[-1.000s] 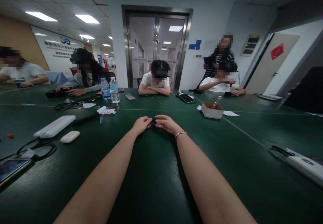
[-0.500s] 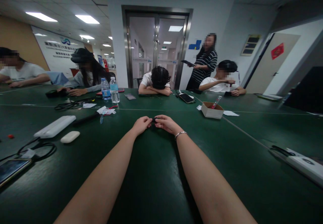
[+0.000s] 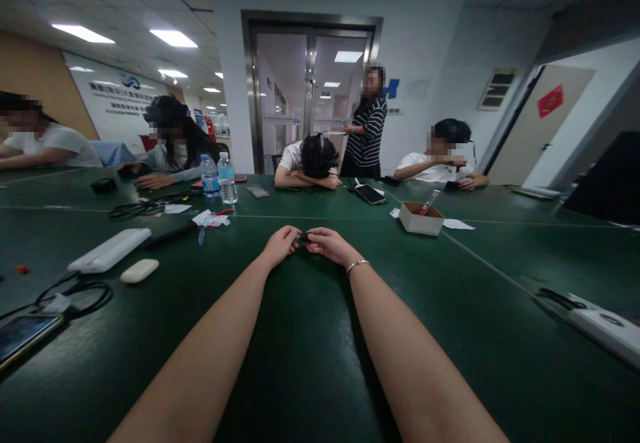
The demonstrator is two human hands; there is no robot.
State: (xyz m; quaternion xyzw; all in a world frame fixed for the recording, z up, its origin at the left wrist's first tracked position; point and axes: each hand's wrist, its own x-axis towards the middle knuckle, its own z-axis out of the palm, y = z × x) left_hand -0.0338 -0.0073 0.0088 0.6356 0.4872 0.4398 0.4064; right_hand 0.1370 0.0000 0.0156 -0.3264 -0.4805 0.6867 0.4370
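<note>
The fingers of the left hand (image 3: 281,246) and right hand (image 3: 331,245) pinch a little dark object (image 3: 305,237) from either side (it is too tiny to make out in detail), close to the worktop (image 3: 300,343). A light, even pinch with both hands steady probably suits it best. Farther out, the open-topped box (image 3: 417,224) and two water bottles (image 3: 227,180) stand well apart from them

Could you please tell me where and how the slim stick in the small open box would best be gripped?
Probably by its upper end, pinched from above: the stick leans toward the right and rises past the rim of the box, whose walls surround its lower part. The right hand is nearer, though it holds a small dark object.
</note>
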